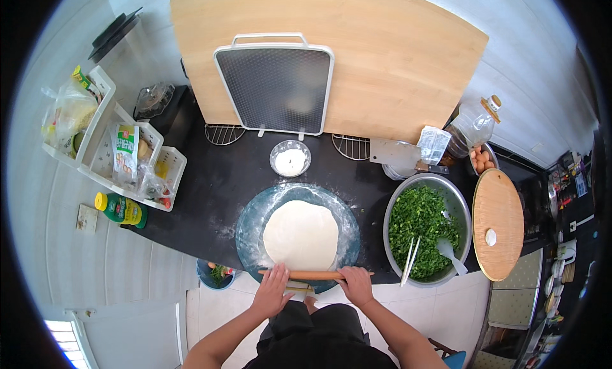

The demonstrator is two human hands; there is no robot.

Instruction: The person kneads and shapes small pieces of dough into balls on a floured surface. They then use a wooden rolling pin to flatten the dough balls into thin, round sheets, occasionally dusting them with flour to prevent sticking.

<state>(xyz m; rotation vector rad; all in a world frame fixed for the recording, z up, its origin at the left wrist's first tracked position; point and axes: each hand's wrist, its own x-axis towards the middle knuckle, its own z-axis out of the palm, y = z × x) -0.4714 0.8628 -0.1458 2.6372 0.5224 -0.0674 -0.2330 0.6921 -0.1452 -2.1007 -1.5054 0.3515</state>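
A wooden rolling pin [315, 275] lies crosswise at the near edge of a wide, flat sheet of pale dough [301, 235]. My left hand [272, 291] is closed over its left part, and my right hand [356, 285] grips the right end. Under the dough is a round, greenish glass-like board [250, 235], dusted with flour and reaching the counter's front edge. Behind it stands a small clear bowl of white flour [290, 160]. To the right, a large metal bowl [467, 235] holds chopped greens [417, 222], with white chopsticks [410, 260] and a grey spatula [451, 254] resting in it.
A cleaver [395, 153] lies behind the metal bowl, near eggs [482, 160]. A round wooden lid [498, 222] bears a small white lump. White baskets [131, 155] and a green bottle [121, 209] stand left. A framed tray [275, 82] leans at the back against a large board [389, 63].
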